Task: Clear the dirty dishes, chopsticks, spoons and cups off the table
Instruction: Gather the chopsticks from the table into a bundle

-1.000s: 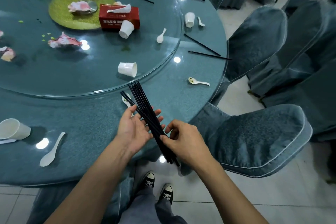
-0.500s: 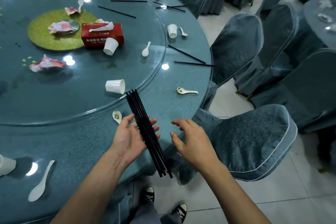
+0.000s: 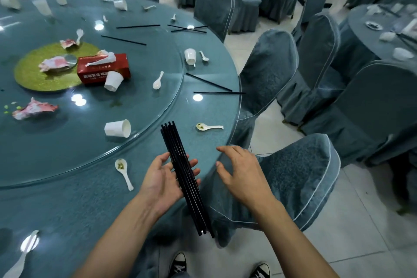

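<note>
My left hand (image 3: 162,178) holds a bundle of several black chopsticks (image 3: 173,140) across its palm, thumb on one side and fingers curling up past the other. My right hand (image 3: 241,176) hovers apart from the bundle, fingers spread, holding nothing. On the round teal table (image 3: 67,210) lie white spoons (image 3: 123,169) (image 3: 208,127) (image 3: 158,81), a tipped white cup (image 3: 117,128), further cups (image 3: 112,81) (image 3: 190,55), and loose black chopsticks (image 3: 208,82) (image 3: 217,92) (image 3: 123,40).
A glass turntable (image 3: 146,106) carries a red tissue box (image 3: 103,67), crumpled napkins (image 3: 33,108) and a green mat (image 3: 45,79). Covered chairs (image 3: 293,178) (image 3: 268,70) stand close along the table's right edge. Another table (image 3: 361,36) with dishes stands at far right.
My right hand has let go of the chopstick bundle and drawn off to the right. The bundle is now in my left hand alone, and my view has lifted toward the far side.
</note>
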Motion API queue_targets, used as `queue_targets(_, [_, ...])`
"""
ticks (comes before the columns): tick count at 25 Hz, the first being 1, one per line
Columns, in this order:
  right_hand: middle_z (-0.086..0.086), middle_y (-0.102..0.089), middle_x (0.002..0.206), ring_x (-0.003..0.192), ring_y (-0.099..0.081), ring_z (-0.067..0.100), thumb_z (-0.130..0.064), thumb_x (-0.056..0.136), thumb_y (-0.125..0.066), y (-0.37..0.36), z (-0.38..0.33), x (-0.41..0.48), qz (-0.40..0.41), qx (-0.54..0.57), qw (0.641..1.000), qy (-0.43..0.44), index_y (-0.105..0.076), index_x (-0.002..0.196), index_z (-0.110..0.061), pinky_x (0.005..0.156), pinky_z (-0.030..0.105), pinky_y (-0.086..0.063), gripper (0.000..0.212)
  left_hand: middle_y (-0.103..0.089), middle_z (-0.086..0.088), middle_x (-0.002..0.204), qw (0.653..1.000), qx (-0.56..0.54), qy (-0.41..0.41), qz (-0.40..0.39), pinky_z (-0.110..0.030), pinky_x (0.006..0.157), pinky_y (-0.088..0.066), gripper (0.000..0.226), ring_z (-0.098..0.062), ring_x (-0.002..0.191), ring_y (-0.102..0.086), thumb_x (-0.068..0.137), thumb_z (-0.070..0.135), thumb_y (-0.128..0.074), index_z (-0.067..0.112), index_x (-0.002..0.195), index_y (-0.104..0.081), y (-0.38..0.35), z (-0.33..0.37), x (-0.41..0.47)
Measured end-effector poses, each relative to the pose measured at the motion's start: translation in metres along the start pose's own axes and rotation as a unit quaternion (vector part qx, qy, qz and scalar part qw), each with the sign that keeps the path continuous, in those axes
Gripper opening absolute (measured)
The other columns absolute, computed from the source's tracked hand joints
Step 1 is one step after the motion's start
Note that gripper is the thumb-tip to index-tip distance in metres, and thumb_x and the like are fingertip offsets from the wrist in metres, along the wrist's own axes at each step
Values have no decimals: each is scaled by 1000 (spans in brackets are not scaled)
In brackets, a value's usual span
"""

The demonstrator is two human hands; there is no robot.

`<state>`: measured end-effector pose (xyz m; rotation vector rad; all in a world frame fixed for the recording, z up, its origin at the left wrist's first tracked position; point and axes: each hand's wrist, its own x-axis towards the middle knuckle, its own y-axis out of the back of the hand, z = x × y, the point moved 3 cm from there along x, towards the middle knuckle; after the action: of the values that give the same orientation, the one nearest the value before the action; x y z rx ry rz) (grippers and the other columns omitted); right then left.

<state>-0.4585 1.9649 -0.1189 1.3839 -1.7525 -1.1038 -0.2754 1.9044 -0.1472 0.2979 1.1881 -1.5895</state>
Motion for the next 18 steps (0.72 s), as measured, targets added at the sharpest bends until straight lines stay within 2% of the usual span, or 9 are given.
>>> queue_targets(4, [-9, -58, 135, 124, -51, 15, -38, 99, -54, 27, 48, -1, 14, 14, 1000, 0, -54, 138, -29, 111, 36, -35, 40, -69, -23, 123, 1000, 1, -9, -5, -57, 96, -49, 60, -37, 103, -65, 100, 42, -42, -1, 141, -53, -48, -23, 3])
queue_targets(11, [-7, -59, 134, 122, -51, 17, -38, 100, -52, 84, 141, -6, 6, 20, 999, 36, -54, 138, -29, 110, 37, -34, 39, -73, -21, 109, 999, -35, -27, -9, -58, 96, -49, 54, -37, 102, -65, 100, 42, -42, 1, 131, -57, -143, -91, 2])
queue_targets(15, [-6, -60, 134, 120, -53, 18, -37, 100, -53, 120, 196, -15, -3, 19, 998, 54, -54, 139, -28, 108, 36, -34, 40, -70, -23, 117, 998, -56, -38, -11, -58, 98, -48, 60, -38, 106, -65, 97, 42, -44, 0, 139, -54, -189, -133, 1])
queue_targets(18, [-5, -61, 133, 119, -54, 20, -36, 100, -54, 143, 230, -15, 4, 21, 998, 61, -55, 137, -27, 107, 37, -35, 38, -70, -22, 119, 997, -58, -45, -15, -57, 93, -55, 68, -37, 109, -65, 84, 41, -52, 0, 138, -55, -219, -153, 7])
